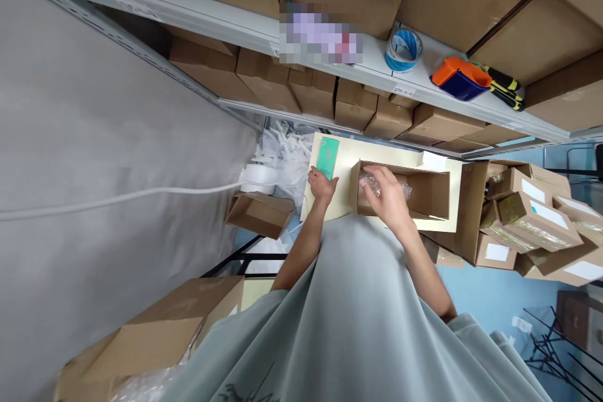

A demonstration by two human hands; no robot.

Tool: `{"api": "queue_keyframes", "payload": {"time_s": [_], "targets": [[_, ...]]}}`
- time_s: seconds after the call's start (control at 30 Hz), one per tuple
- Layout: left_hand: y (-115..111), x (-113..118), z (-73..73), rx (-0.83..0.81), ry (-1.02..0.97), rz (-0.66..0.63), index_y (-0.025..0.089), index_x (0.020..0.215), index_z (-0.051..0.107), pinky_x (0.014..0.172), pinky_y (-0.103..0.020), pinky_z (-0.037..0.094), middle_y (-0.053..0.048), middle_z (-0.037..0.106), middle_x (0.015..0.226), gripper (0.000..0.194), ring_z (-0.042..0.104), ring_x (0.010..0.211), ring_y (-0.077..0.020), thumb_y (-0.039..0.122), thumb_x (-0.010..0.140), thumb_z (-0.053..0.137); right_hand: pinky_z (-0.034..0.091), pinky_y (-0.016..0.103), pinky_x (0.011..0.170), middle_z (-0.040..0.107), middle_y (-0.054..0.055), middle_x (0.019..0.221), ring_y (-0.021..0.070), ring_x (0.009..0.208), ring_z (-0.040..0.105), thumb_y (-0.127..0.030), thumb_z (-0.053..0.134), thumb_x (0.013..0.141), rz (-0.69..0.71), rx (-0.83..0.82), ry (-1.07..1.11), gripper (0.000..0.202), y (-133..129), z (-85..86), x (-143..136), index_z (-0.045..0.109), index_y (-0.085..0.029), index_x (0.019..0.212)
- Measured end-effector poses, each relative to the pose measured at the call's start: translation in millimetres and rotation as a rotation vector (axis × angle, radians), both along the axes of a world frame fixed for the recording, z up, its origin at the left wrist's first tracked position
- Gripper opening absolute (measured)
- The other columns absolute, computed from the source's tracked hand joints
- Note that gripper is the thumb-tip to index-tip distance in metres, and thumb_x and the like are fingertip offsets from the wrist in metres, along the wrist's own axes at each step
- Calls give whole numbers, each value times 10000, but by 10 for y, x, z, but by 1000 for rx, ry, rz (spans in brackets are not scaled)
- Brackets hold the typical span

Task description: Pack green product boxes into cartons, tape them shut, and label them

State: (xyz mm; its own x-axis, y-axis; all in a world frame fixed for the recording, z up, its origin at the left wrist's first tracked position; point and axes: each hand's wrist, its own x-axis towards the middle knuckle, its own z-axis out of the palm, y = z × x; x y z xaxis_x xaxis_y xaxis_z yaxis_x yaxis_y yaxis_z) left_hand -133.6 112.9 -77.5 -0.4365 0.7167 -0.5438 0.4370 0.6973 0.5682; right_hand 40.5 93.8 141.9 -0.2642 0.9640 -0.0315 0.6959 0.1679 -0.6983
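A green flat box [327,157] lies on the left part of the pale table [343,151]. My left hand [323,186] rests at its near end, fingers spread and touching it. To the right stands an open cardboard box [428,195] with clear bubble wrap [406,190] inside its left part. My right hand [387,196] reaches over the box's left half, fingers curved over the bubble wrap with thumb and fingers apart. The fingertips partly cover the wrap.
Above the table, a shelf [372,56] holds a tape roll [404,50], an orange and blue holder [461,78] and large cartons. A big carton [471,207] of small boxes stands right. White wrapping [287,151] and an open box [260,213] are left.
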Motion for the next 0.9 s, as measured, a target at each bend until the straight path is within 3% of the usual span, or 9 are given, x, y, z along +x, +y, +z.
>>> {"api": "queue_keyframes", "payload": {"time_s": [0.17, 0.33, 0.4, 0.47, 0.53, 0.6, 0.73, 0.8, 0.9], "targets": [[68, -62, -12, -27, -59, 38, 8, 1542, 465, 1223, -571, 447, -375, 577, 1546, 813, 568, 1476, -463, 175, 831, 822, 590, 484, 1121, 769, 125, 1358, 325, 1295, 722, -452, 557, 1129, -3, -35, 2, 326, -141, -20, 37, 735, -259, 1324], [-49, -328, 224, 5, -219, 74, 85, 1236, 685, 1071, -522, 588, -234, 793, 1244, 494, 761, 1187, -364, 251, 806, 860, 626, 453, 1042, 792, 115, 1307, 307, 1181, 765, -500, 583, 1112, -76, -75, 58, 353, -204, -28, 265, 762, -256, 1293], [-165, -419, 393, 59, -307, 76, 108, 1257, 691, 994, -438, 642, -177, 820, 1221, 471, 794, 1109, -291, 313, 853, 818, 639, 442, 1006, 799, 108, 1290, 289, 1101, 782, -513, 604, 1097, -123, -94, 107, 357, -198, -8, 359, 772, -254, 1276], [-299, -483, 617, 153, -397, 113, 126, 1359, 659, 991, -395, 659, -160, 808, 1314, 566, 799, 1140, -257, 354, 858, 795, 641, 445, 1013, 803, 103, 1288, 277, 1072, 789, -522, 632, 1079, -164, -104, 168, 358, -172, 23, 439, 778, -254, 1266], [-423, -520, 898, 318, -541, 195, 142, 1406, 650, 1062, -423, 649, -173, 774, 1412, 685, 783, 1230, -283, 390, 798, 845, 640, 457, 1039, 803, 106, 1302, 282, 1114, 788, -541, 665, 1058, -195, -107, 237, 375, -130, 57, 501, 773, -258, 1279], [-521, -519, 1216, 429, -628, 189, 168, 1397, 675, 1126, -451, 625, -166, 754, 1455, 742, 753, 1315, -317, 437, 744, 904, 640, 465, 1056, 791, 114, 1352, 294, 1199, 774, -578, 700, 1035, -215, -115, 312, 431, -78, 83, 541, 751, -268, 1330], [-660, -346, 1735, 418, -769, 88, 181, 1335, 722, 1110, -517, 633, -162, 793, 1360, 718, 719, 1366, -402, 567, 748, 870, 637, 468, 1084, 732, 141, 1479, 300, 1294, 743, -699, 747, 980, -191, -162, 494, 663, 32, 82, 576, 657, -281, 1486], [-729, -171, 1843, 343, -886, 81, 184, 1313, 735, 1071, -575, 643, -168, 819, 1270, 732, 705, 1373, -451, 650, 752, 797, 636, 468, 1097, 704, 150, 1514, 299, 1309, 737, -778, 733, 956, -145, -203, 593, 809, 85, 64, 592, 577, -295, 1585], [-838, 152, 1840, 213, -1031, 102, 205, 1322, 736, 1059, -635, 630, -159, 833, 1221, 758, 672, 1412, -479, 723, 772, 670, 628, 482, 1130, 665, 134, 1570, 296, 1344, 719, -876, 660, 942, -73, -258, 719, 996, 143, 44, 651, 385, -340, 1735]]}}
